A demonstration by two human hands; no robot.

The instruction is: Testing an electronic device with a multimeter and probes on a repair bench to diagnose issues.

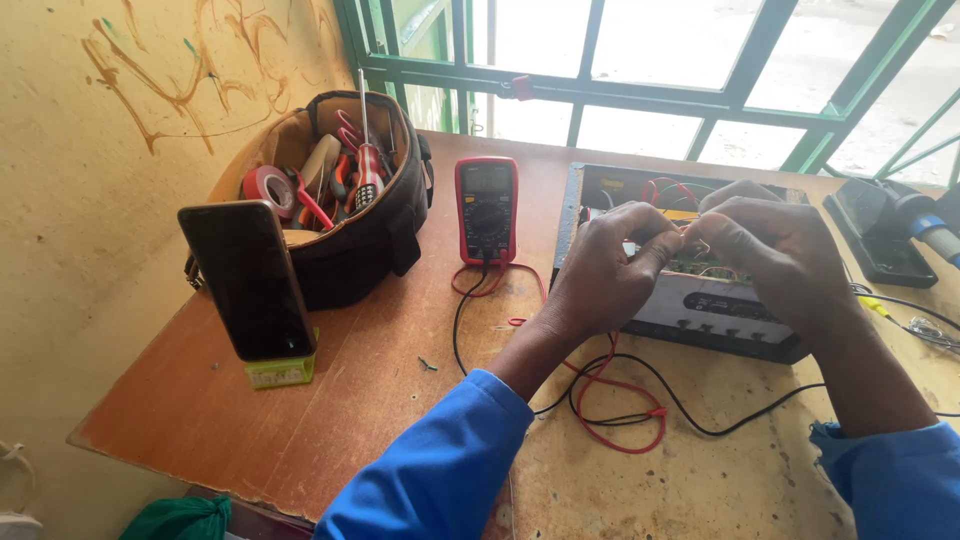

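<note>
In the head view, a small wire (688, 232) is pinched between the fingertips of the left hand (600, 272) and the right hand (775, 255), just above the opened amplifier chassis (700, 300) on the wooden table (350, 400). The pinch is best kept light and both wrists steadied on the chassis rim, well apart from the red multimeter (486, 208) and its leads (610, 400).

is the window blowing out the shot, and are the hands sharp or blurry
Head view: the window panes are overexposed to near white behind the green bars; the left hand and right hand over the open device look dark and slightly soft; the phone screen is black with no glare; the wooden table is evenly lit.
</note>
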